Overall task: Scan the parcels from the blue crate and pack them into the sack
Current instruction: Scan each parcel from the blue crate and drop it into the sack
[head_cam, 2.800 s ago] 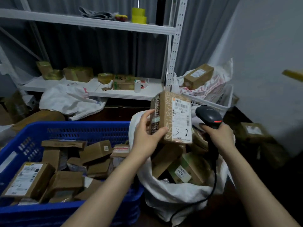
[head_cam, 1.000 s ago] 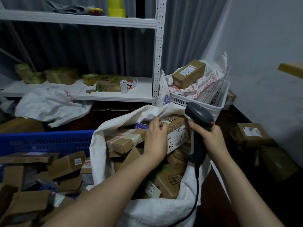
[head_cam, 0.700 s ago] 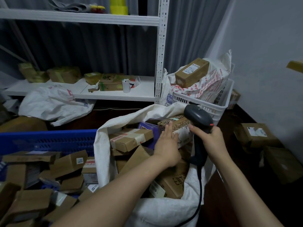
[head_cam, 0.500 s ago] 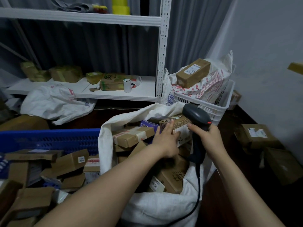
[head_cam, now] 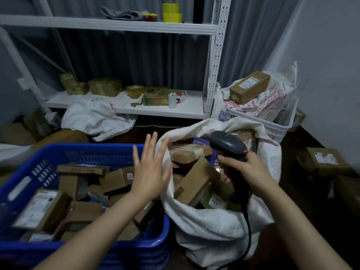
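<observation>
Parcels (head_cam: 116,178) are piled loose in the blue crate (head_cam: 87,151) at lower left. More are packed in the sack (head_cam: 214,221) just beside the crate's right wall.

Change noted against half a second earlier: the left hand (head_cam: 150,172), then laid on a parcel at the sack's far side, is now lifted clear. It is held over the sack's left rim near the crate's corner, empty, with fingers straight and spread. That parcel is left in the sack, largely hidden behind the scanner (head_cam: 228,145). The right hand (head_cam: 247,168) is unchanged, wrapped round the scanner's handle with the head above the sack's mouth. More of the crate is now in view.

Counts:
- Crate: one.
- Sack: one.
- Scanner: one, corded.
- Hands: two.
- Parcels in crate: at least eight made out; an exact figure cannot be given because they overlap.
- Items showing in sack: about five, one of them purple.
- Yellow tape rolls (head_cam: 172,12): two, stacked on the top shelf (head_cam: 116,26).
- Labelled box (head_cam: 249,86): one, atop the printed bag in the white basket (head_cam: 272,125).
</observation>
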